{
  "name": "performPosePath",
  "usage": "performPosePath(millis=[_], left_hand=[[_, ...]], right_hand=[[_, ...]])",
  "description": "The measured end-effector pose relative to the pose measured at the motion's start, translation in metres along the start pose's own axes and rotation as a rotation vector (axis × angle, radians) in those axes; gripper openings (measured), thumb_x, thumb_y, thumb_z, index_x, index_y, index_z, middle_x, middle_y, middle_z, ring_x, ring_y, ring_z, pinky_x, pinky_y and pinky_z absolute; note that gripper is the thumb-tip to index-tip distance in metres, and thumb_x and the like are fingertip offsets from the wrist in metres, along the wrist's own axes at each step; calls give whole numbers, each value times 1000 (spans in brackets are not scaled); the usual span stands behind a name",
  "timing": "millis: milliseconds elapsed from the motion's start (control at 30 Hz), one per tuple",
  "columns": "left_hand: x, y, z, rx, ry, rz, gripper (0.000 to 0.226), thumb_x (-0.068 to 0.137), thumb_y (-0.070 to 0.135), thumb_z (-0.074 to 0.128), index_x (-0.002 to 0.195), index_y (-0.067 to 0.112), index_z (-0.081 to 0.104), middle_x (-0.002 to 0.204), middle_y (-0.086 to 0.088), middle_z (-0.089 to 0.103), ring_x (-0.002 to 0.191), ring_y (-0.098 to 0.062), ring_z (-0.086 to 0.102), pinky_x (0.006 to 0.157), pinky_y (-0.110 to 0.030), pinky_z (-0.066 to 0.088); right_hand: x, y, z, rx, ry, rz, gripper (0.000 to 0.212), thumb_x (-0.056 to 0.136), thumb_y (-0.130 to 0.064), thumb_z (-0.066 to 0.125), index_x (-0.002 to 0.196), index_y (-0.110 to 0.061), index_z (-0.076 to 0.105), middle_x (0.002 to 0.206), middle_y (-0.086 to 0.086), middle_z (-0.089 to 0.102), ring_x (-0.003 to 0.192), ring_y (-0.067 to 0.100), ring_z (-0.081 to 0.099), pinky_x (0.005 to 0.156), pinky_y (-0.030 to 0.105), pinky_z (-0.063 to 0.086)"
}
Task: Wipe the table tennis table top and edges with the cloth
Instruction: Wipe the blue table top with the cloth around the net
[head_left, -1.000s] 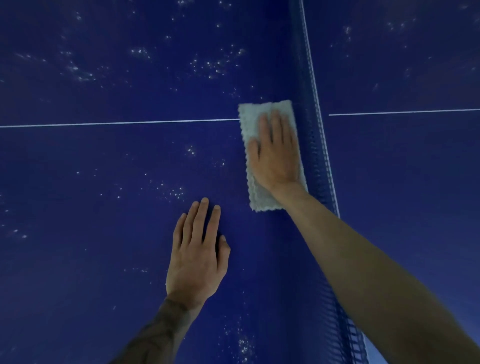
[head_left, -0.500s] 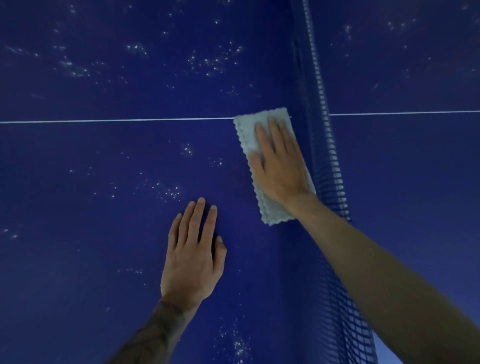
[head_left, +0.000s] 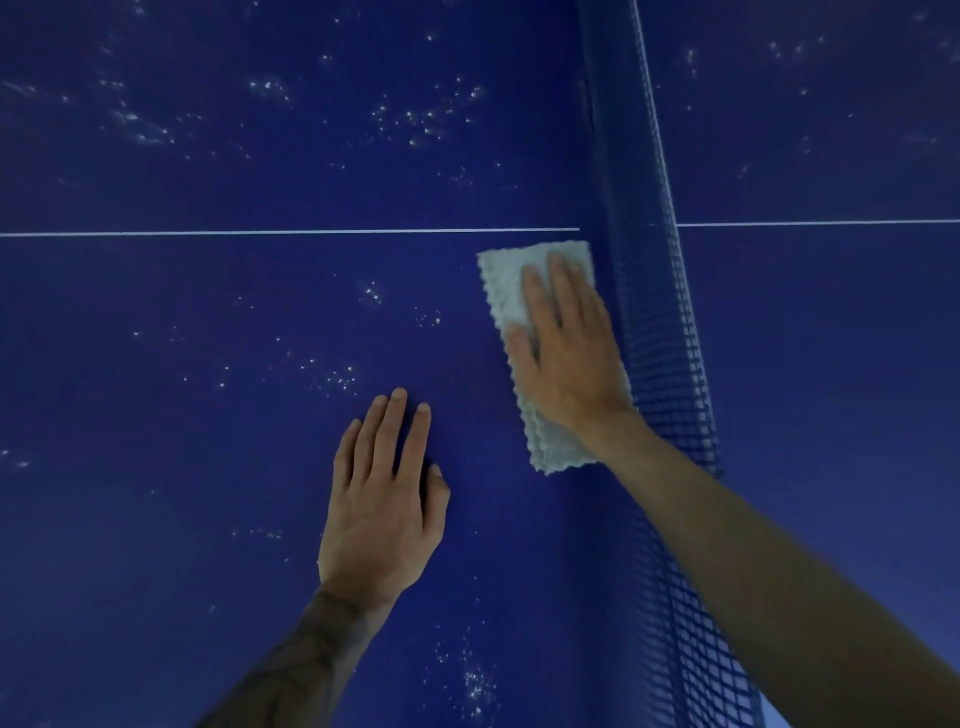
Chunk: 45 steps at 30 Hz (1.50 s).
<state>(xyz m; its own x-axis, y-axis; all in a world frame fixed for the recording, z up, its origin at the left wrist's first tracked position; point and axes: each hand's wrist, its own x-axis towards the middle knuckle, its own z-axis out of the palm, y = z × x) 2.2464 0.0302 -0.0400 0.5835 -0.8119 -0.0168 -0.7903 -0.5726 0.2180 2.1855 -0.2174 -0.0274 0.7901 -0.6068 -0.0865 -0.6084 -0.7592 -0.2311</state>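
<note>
Cloth (head_left: 506, 291) (long axis along net (head_left: 670, 364)) under flat right hand (head_left: 566, 358); left hand (head_left: 382, 499) flat, empty.

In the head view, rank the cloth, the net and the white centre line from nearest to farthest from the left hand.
From the left hand:
1. Cloth, up and to its right, under the right hand.
2. White centre line, straight ahead across the table.
3. Net, farther right, beyond the cloth.
</note>
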Motion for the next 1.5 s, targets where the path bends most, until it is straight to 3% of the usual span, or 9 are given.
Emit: performPosePath(millis=[133,267,367,600,800,900,1033,1267,1500], left_hand=[[1,1,-2,-5,4,9,57,109,33,34,160,8,39,169,-15,30,159,-32,25,129,-53,23],[0,0,-1,4,4,2,58,108,33,34,160,8,38,170,-15,29,160,-30,23,130,-52,22],[0,0,-1,11,10,8,58,109,33,34,160,7,38,170,-15,29,160,-31,23,129,-53,23],[1,1,-2,11,23,7,56,108,31,37,159,8,40,169,-15,30,159,-31,24,129,-52,22],[1,0,-2,16,31,2,56,108,31,39,158,5,42,169,-16,30,159,-31,25,129,-51,22],[0,1,-2,1,29,-13,55,107,31,39,155,4,44,169,-15,31,159,-31,26,130,-51,22],[1,2,-2,-13,44,-15,55,107,31,39,153,2,45,168,-17,33,158,-31,28,130,-49,22],[1,3,-5,-20,49,-52,62,106,30,39,158,-3,36,170,-17,29,159,-29,26,131,-46,20],[2,3,-6,-44,74,-36,60,105,28,41,157,-3,37,168,-18,33,157,-30,29,131,-45,19]], right_hand=[[43,-8,-9,15,35,226,66,114,-42,25,170,-11,8,177,19,-2,165,33,-3,134,51,7],[25,-70,10,38,21,-10,65,115,-43,21,170,-11,10,178,16,0,165,30,-4,135,48,5],[-15,-68,18,-7,-17,-111,67,114,-47,19,170,-13,11,178,13,2,165,27,-3,135,46,5],[32,-30,-2,8,24,183,68,112,-39,23,169,-6,9,177,18,0,165,35,-3,133,53,9],[-26,-67,17,-43,-23,-103,65,113,-44,19,171,-15,9,179,11,1,165,30,-3,135,48,3],[-26,-25,4,-19,-7,54,61,114,-41,25,171,-23,13,179,9,1,165,30,-3,134,47,1],[18,-21,-5,-11,46,248,63,113,-37,26,171,-16,13,178,17,3,164,38,1,133,53,6],[-35,-68,16,-62,-27,-125,64,113,-46,17,171,-20,11,179,11,3,165,32,0,134,49,6],[-23,-13,-1,-51,17,178,64,114,-40,23,171,-12,9,178,16,1,164,38,-1,133,54,9]])
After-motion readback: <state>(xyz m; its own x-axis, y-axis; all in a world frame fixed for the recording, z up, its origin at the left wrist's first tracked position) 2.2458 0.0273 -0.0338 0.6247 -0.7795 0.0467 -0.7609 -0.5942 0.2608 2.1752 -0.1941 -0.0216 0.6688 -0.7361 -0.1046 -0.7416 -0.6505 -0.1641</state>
